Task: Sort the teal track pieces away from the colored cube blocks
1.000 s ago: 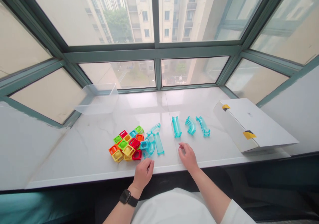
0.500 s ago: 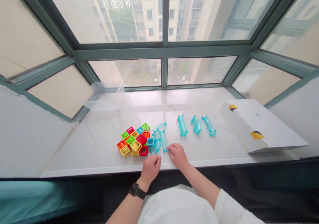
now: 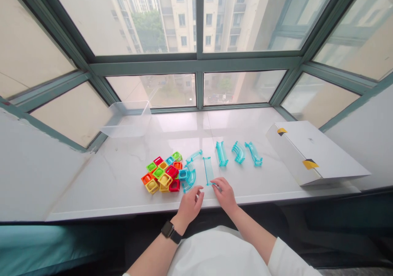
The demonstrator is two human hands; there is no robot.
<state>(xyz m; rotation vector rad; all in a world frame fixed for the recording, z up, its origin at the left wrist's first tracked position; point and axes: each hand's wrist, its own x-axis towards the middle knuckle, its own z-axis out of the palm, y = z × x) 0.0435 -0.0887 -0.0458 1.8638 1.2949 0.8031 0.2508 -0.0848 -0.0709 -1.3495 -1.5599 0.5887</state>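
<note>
My right hand (image 3: 224,194) has its fingertips on the lower end of a straight clear blue track piece (image 3: 208,171), which lies on the white marble windowsill (image 3: 101,186). My left hand (image 3: 190,204) rests at the sill's front edge, fingers curled, holding nothing. It is nearest a curved clear blue track piece (image 3: 189,177). Another curved piece (image 3: 194,156) lies beyond it. To the left sits a heap of colourful square plastic blocks (image 3: 161,173). Several more clear track pieces, including (image 3: 221,153), lie in a row to the right.
A clear plastic box (image 3: 125,118) stands at the sill's far left, against the window. A flat white cardboard box (image 3: 313,153) with yellow-and-black tape lies at the right. The sill's front edge runs just beyond my arms, with a window frame behind.
The straight track piece has moved right, away from the curved piece, and now stands more upright. My right hand moved with it, and my left hand shifted slightly right.
</note>
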